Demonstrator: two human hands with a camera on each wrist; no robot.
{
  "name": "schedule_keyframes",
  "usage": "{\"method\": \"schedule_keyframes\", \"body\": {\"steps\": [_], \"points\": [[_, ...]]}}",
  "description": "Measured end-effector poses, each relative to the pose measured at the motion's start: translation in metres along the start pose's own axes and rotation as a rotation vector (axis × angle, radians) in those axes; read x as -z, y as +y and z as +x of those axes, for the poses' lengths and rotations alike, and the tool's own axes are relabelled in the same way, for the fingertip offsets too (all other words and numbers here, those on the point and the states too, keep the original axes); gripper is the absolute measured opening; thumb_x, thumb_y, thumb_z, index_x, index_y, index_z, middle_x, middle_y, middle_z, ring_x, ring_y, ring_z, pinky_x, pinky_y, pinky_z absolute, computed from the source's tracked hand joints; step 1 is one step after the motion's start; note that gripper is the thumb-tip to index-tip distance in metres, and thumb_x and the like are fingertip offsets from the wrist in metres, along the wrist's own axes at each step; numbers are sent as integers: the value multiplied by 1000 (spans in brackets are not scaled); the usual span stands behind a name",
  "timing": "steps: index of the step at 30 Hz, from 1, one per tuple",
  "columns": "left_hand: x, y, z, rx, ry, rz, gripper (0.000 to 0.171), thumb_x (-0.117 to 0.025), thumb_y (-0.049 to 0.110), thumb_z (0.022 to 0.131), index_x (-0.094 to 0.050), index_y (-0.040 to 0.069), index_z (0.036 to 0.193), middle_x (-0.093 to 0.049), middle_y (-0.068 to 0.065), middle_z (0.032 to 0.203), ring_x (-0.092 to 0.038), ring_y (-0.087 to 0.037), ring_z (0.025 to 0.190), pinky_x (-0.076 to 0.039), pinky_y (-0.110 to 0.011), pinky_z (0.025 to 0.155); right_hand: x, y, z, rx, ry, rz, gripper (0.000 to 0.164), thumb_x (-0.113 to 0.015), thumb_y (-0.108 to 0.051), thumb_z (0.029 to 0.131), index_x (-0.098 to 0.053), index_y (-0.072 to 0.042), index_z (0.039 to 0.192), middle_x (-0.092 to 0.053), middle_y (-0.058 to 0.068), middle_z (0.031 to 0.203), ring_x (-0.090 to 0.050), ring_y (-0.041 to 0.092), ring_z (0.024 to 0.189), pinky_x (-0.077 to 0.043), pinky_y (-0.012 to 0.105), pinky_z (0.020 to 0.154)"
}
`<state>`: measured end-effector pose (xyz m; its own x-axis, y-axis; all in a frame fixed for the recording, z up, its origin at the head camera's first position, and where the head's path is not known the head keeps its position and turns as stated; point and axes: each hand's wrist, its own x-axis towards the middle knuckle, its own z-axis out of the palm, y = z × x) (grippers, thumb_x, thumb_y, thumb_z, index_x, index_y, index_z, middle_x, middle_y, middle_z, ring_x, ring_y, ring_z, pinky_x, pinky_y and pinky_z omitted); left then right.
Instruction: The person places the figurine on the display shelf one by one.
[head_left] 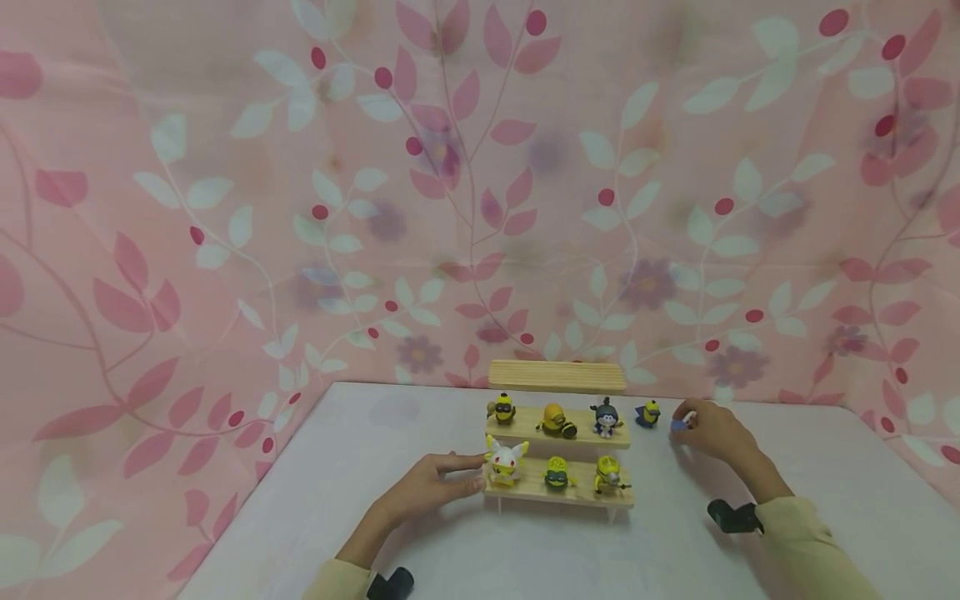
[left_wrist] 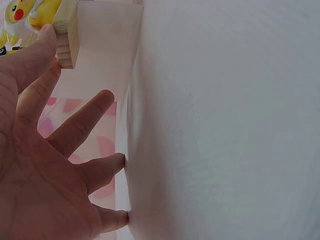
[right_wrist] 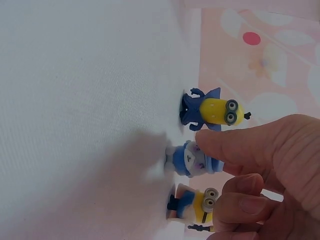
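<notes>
My right hand [head_left: 708,429] pinches a small white and blue figurine [right_wrist: 192,159] by its blue hat, at the right of the table; whether its feet touch the table I cannot tell. A Minion figurine in a dark blue robe [head_left: 648,414] stands beside it. Another Minion figurine [right_wrist: 187,205], in white and blue, stands on its other side, hidden by the hand in the head view. My left hand [head_left: 431,487], fingers spread, touches the left end of the lower wooden shelf [head_left: 536,492] with thumb and index finger. A white long-eared figurine [head_left: 506,463] stands there.
The middle shelf step [head_left: 517,425] bears a Minion [head_left: 504,409], an orange-yellow figurine [head_left: 555,419] and a dark-hooded figurine [head_left: 606,419]. Two more Minions [head_left: 557,472] stand on the lower step. Behind rises the bare top step [head_left: 557,375], before a floral curtain [head_left: 480,208].
</notes>
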<state>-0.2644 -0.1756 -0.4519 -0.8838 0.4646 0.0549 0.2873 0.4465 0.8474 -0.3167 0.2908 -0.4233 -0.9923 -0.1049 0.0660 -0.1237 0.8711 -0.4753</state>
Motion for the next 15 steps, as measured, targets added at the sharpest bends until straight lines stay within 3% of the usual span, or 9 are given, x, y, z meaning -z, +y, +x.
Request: {"method": "schedule_keyframes", "body": {"steps": [15], "points": [[-1,1,0,5,2,12,41,-70,37,92,-66,24,130,-60,1,136,-29,-50,139,-22,-70,108,16,-16,-13,62,48,17,29,-77,-25,83,-64,-4,99,-58,5,79,-53,20,65,-45,33,53]]}}
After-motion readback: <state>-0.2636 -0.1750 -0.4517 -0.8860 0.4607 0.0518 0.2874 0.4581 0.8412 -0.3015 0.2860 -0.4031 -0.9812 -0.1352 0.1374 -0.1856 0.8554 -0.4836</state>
